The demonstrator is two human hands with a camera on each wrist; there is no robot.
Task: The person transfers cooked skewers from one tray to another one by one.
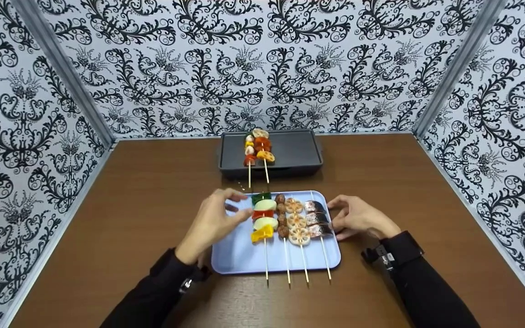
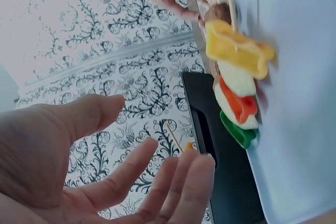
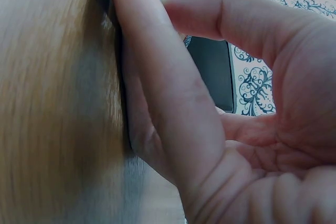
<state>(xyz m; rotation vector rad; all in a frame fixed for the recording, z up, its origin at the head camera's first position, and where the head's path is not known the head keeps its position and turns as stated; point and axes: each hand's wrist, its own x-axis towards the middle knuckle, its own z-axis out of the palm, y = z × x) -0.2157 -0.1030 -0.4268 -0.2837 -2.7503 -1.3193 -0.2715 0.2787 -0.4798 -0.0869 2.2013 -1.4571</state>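
A pale blue tray (image 1: 235,255) lies on the table with skewers side by side on it. Leftmost is a vegetable skewer (image 1: 265,223) with green, white, red and yellow pieces. Beside it are a meatball skewer (image 1: 282,214), a lotus root skewer (image 1: 296,221) and a fish skewer (image 1: 318,218). My left hand (image 1: 214,218) hovers over the tray's left side, fingers loosely bent near the vegetable skewer. In the left wrist view a gap separates that hand from the skewer (image 2: 239,95). My right hand (image 1: 358,216) grips the tray's right rim, its fingertips partly hidden in the right wrist view.
Behind the tray stands a dark grey grill plate (image 1: 294,148) with two skewers (image 1: 257,148) on its left half, their sticks jutting over its front edge. Brown tabletop (image 1: 153,182) surrounds both. Patterned walls (image 1: 262,68) enclose the back and sides.
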